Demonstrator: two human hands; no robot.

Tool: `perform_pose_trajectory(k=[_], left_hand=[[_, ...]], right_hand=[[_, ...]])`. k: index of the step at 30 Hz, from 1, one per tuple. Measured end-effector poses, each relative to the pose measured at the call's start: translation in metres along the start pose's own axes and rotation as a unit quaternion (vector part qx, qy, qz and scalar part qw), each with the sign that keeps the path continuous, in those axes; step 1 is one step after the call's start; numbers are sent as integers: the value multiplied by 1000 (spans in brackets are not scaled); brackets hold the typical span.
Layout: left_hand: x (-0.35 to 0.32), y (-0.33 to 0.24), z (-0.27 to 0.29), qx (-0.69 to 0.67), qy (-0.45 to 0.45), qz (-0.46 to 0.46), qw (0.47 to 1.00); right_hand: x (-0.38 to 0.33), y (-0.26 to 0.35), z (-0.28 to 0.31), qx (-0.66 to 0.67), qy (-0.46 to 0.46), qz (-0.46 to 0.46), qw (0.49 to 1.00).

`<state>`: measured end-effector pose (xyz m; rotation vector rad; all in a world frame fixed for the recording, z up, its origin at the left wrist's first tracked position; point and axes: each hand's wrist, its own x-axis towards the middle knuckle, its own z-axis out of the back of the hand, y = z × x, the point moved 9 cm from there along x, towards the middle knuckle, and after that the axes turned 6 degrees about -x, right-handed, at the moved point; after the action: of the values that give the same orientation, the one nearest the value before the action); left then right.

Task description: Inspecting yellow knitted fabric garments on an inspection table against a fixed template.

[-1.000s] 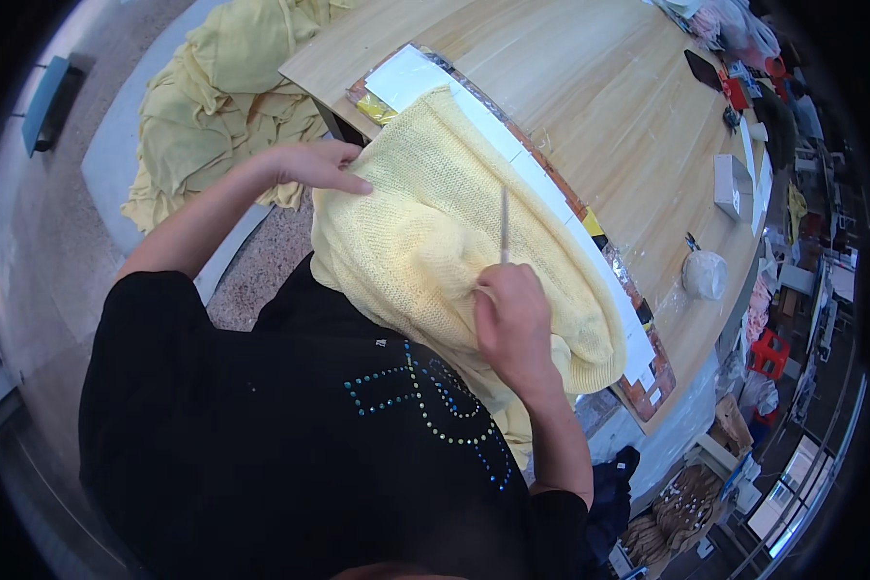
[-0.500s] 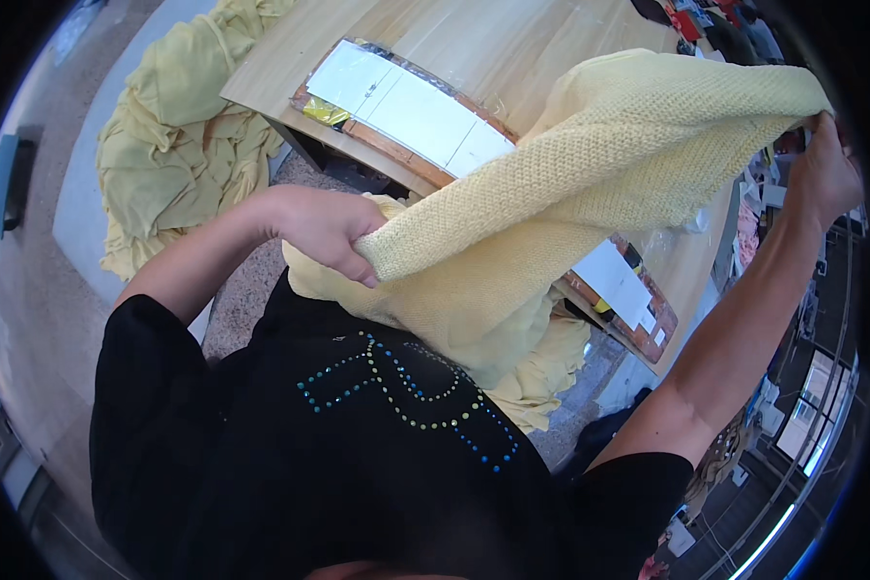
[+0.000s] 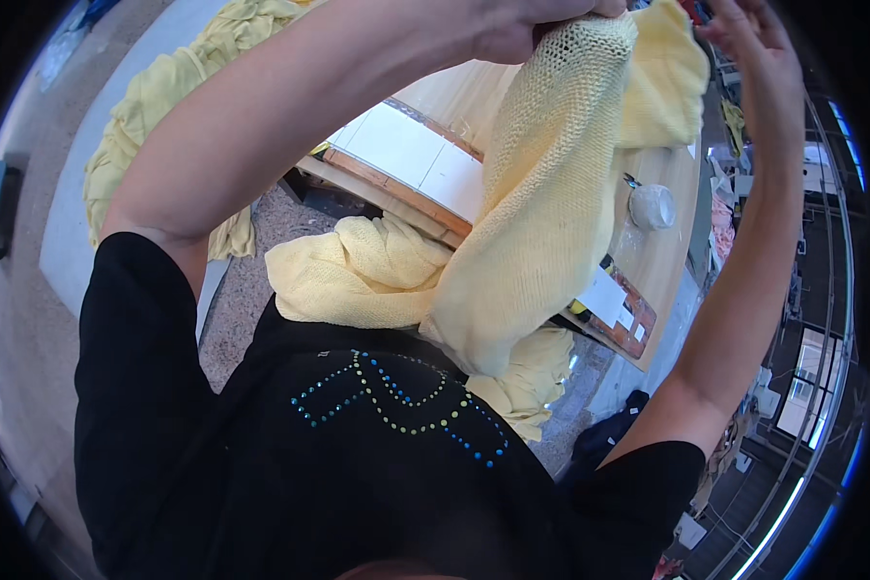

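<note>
1. the left hand (image 3: 541, 24) is raised at the top of the view, its fingers closed in a pinch on the upper edge of a pale yellow knit garment (image 3: 541, 222); gripped there, the piece hangs free and its whole length shows.
2. the right hand (image 3: 749, 39) is up beside it, fingers spread and loose against the far fold of the same knit, seemingly steadying that side; whether it truly grips the cloth i cannot tell.
3. the garment falls from both hands in a long soft drape, past the edge of the wooden surface (image 3: 667, 184), ending just above the person's black top (image 3: 358, 464), in front of the chest.
4. its fabric is an open, ribbed knit, loose enough to show the stitch rows, limp and folding on itself.
5. more of the same yellow knit lies bunched below, against the person's front (image 3: 358, 275), and a larger heap rests on the floor to the left (image 3: 155, 126).
6. the surface is pale wood with white flat sheets (image 3: 411, 159) near its edge; a small whitish rounded object (image 3: 652, 205) sits farther along.
7. the black top carries a dotted pattern of blue-green studs.
</note>
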<state>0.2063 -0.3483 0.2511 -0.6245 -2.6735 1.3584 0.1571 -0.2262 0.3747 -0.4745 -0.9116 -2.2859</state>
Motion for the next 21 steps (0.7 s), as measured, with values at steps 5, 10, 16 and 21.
perform_pose_trajectory(k=[5, 10, 16, 21], left_hand=[[13, 52, 16, 57, 31, 123, 990], [10, 54, 24, 148, 114, 39, 982], [-33, 154, 30, 283, 250, 119, 918], [19, 85, 18, 279, 71, -184, 940]], right_hand=[[-124, -26, -109, 118, 178, -209, 954], [-112, -35, -60, 157, -8, -150, 976], [-71, -53, 59, 99, -262, -163, 946], [-61, -29, 22, 236, -196, -136, 942]])
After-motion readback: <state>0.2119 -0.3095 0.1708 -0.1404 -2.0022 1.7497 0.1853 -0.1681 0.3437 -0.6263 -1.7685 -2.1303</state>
